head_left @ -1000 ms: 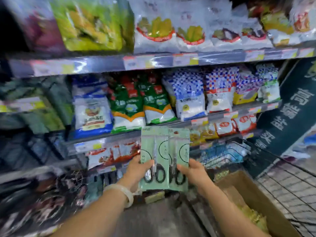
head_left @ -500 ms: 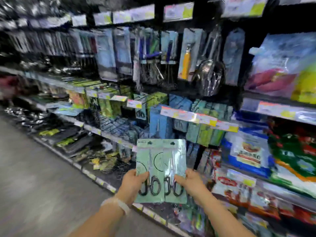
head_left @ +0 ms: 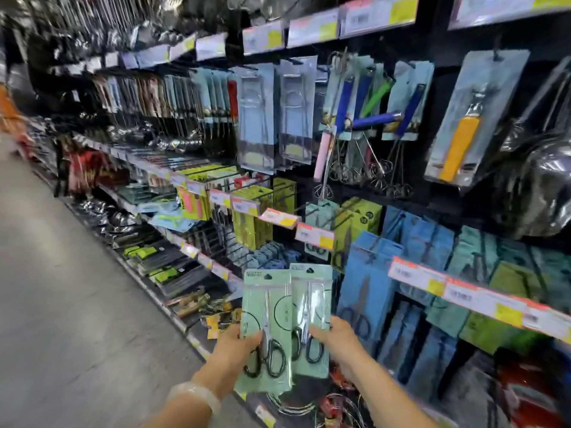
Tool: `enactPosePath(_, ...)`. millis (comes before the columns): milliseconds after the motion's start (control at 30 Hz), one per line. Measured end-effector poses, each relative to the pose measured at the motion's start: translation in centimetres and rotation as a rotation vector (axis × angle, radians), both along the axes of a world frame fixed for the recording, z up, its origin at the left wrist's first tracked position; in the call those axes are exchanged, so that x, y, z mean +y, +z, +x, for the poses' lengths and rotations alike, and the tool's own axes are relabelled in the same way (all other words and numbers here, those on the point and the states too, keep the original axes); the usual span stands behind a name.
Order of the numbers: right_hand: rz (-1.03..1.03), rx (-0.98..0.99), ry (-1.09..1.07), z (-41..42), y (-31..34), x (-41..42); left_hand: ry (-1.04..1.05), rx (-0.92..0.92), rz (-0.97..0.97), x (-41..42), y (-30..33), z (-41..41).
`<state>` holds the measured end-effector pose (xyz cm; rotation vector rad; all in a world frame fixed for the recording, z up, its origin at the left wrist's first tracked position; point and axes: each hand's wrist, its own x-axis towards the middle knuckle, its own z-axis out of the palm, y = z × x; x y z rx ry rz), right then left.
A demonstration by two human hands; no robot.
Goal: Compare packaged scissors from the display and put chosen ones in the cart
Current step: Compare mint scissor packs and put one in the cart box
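Two pale green scissors packs are held up side by side in front of the shelves: the left hand (head_left: pixel 236 344) pinches the left pack (head_left: pixel 265 325) near its lower edge, thumb over the front by the black handles, and the right hand (head_left: pixel 335 341) grips the right pack (head_left: pixel 312 316) the same way at its lower right side. The packs overlap slightly at their inner edges. The likely trouble from here is a slip: each card is held only low down and by one edge, so a quick swing toward the cart (which is not in view) could let one twist out of the fingers, or the overlapping edges could catch on each other. The two also look alike, so they could be confused. Beside the hands, blue packs (head_left: pixel 364 291) hang on hooks under a row of price tags (head_left: pixel 460 291); whisks (head_left: pixel 355 168) hang above, and a grey floor (head_left: pixel 61 304) runs down the aisle to the left.
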<state>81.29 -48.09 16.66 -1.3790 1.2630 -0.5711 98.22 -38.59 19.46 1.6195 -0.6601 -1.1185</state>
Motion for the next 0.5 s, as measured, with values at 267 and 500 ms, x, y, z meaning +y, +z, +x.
enactPosePath(267, -0.011, 0.052, -0.021, 5.8, -0.6, -9.6, -0.004, -0.038, 0.055, -8.5, -0.4, 6.6)
enactPosePath(500, -0.081, 0.047, -0.12, 9.7, 0.6, -13.3, 0.03, 0.017, 0.076, -12.8, -2.9, 10.4)
